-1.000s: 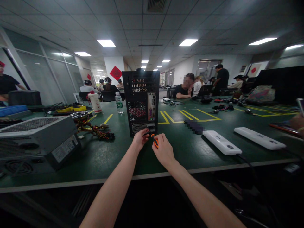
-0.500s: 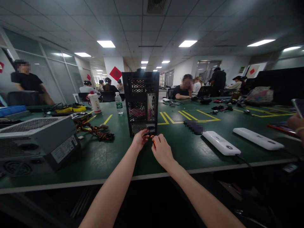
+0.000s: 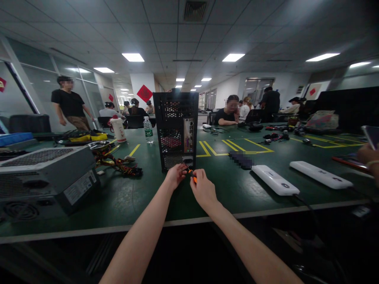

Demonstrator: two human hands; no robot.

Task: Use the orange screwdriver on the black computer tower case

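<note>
A black computer tower stands upright on the green table, its back panel with ports and vents facing me. My right hand is closed around the handle of an orange and black screwdriver. The shaft slants up and left toward my left hand. Close to the tower's lower edge, my left hand has its fingertips bent together by the screwdriver's tip. What they pinch, if anything, is too small to make out.
Grey power supplies fill the table's left side, beside bundled cables. Behind them stand a white flask and a water bottle. White power banks lie to the right. A co-worker's hand with a phone shows at the right edge.
Both hands and the screwdriver have shifted slightly downward in view; the screwdriver's shaft shows more clearly now. A person at the far left has walked to the right.
</note>
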